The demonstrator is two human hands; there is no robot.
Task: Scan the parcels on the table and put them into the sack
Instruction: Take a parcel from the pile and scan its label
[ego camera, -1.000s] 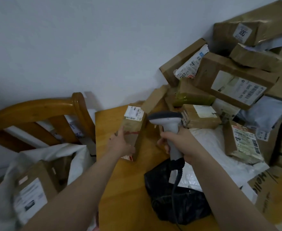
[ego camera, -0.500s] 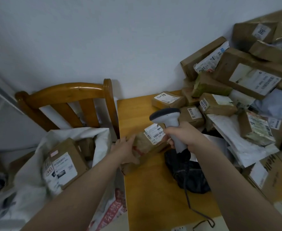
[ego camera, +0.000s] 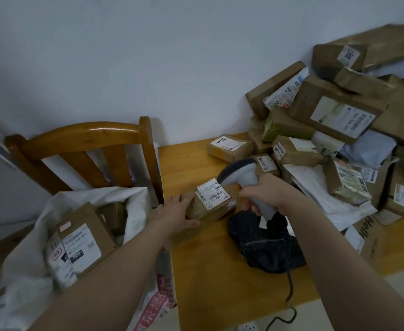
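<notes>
Parcel (ego camera: 209,207) is sitting at the left edge of the tabletop (ego camera: 220,278), label (ego camera: 212,192) facing up, just right of the chair (ego camera: 76,137); whether it is resting on the wood or being held just off it cannot be told. The left grip (ego camera: 177,213) is grasping its left end, thumb along the near side. The right grip (ego camera: 265,192) is clenching the handle of the scanner (ego camera: 240,170), whose head is hanging just above the right end of the label and pointing down at it. The cable (ego camera: 291,287) is trailing over a black bag (ego camera: 267,252) to the near edge. A pile (ego camera: 334,115) of parcels is leaning against the wall (ego camera: 148,56) at the far right. The sack (ego camera: 21,278) is standing open on the left, beside the tabletop, holding a labelled box (ego camera: 83,242).
</notes>
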